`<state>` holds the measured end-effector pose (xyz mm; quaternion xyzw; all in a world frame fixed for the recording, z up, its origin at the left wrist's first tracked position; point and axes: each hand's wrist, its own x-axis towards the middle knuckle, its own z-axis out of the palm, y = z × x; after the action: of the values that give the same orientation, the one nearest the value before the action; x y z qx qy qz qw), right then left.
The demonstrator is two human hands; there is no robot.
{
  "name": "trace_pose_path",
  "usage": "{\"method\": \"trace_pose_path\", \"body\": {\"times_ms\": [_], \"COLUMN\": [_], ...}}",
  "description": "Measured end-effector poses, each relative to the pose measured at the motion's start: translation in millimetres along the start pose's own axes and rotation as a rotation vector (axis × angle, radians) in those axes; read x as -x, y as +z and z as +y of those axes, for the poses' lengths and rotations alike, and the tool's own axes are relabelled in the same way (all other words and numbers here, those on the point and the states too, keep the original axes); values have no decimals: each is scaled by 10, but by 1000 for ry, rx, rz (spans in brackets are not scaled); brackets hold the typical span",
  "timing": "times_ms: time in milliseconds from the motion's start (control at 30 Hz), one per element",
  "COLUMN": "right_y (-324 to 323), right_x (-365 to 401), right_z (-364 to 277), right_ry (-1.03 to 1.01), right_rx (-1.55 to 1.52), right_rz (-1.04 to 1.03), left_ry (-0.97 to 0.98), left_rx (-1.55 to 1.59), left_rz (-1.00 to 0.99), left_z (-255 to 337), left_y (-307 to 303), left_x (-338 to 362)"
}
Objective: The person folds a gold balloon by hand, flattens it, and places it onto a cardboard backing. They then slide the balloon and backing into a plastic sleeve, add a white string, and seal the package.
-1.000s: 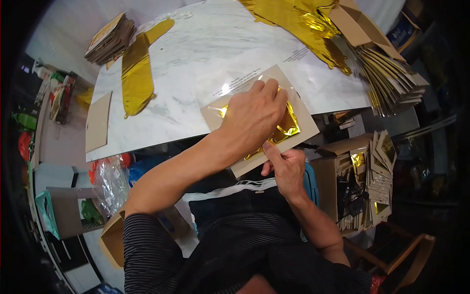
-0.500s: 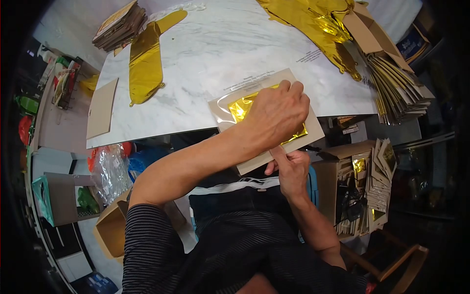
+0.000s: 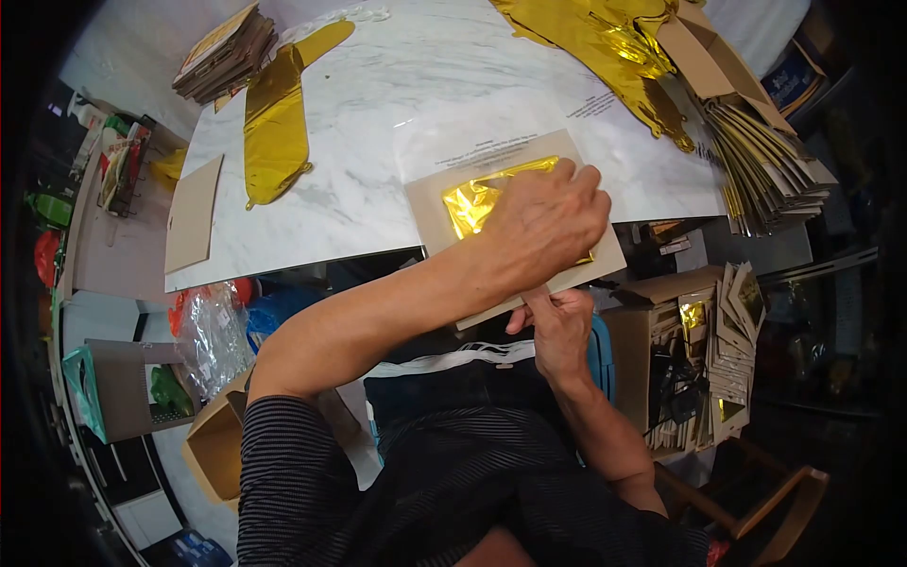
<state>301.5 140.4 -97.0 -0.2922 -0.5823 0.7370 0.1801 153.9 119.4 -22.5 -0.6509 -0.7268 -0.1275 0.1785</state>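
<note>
Marble table (image 3: 378,123), near edge: card (image 3: 430,213) with foil (image 3: 472,203) under curled left hand (image 3: 548,222), grip unclear; right hand (image 3: 557,326) pinching card's rim. Foil apparently seated, sleeve (image 3: 453,142) seemingly unsealed; loose foil (image 3: 605,38) heaped beyond.

Packing workroom — stacked packets (image 3: 770,161), cartons (image 3: 704,57)

Gold balloon (image 3: 274,123) beside card stack (image 3: 222,52); cardboard sheet (image 3: 194,213)

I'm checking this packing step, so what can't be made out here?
- Head view: much of the gold foil is hidden under the left hand.
- Head view: grip of the right hand on the cardboard card is partly covered by the left wrist.
- Head view: print on the clear bag is too small to read.
</note>
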Motion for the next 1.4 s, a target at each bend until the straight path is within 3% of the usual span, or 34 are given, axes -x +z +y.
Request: {"method": "trace_pose_path", "body": {"times_ms": [233,567,633,767,867,967,1033,1100,1200,1400], "right_y": [18,52,48,-7,2,-72,-113,-221,-234,-190], "right_x": [-46,-11,-25,-68,-92,-92,-2,-14,-43,-326], "right_z": [-100,-68,-61,-39,-70,-61,-24,128,245,337], "right_ry": [-28,-46,-58,-50,-3,63,-80,-74,-66,-186], "right_rx": [-107,-16,-52,-63,-146,-179,-231,-218,-261,-367], "right_rz": [88,7,0,19,69,-67,-272,-362,-98,7], "left_ry": [-212,-193,-103,-78,-103,-166,-168,-198,-118,-97], "left_rx": [-52,3,67,118,120,60,189,245,285,398], "left_rz": [-83,-75,-55,-106,-28,-23,-74,-107,24,-12], "left_z": [-99,-89,-72,-39,-88,-194,-284,-285,-278,-312], "left_y": [-173,-156,-127,-158,-161,-103,-110,-125,-109,-142], "left_x": [263,204,181,215,308,452,576,655,730,824]}}
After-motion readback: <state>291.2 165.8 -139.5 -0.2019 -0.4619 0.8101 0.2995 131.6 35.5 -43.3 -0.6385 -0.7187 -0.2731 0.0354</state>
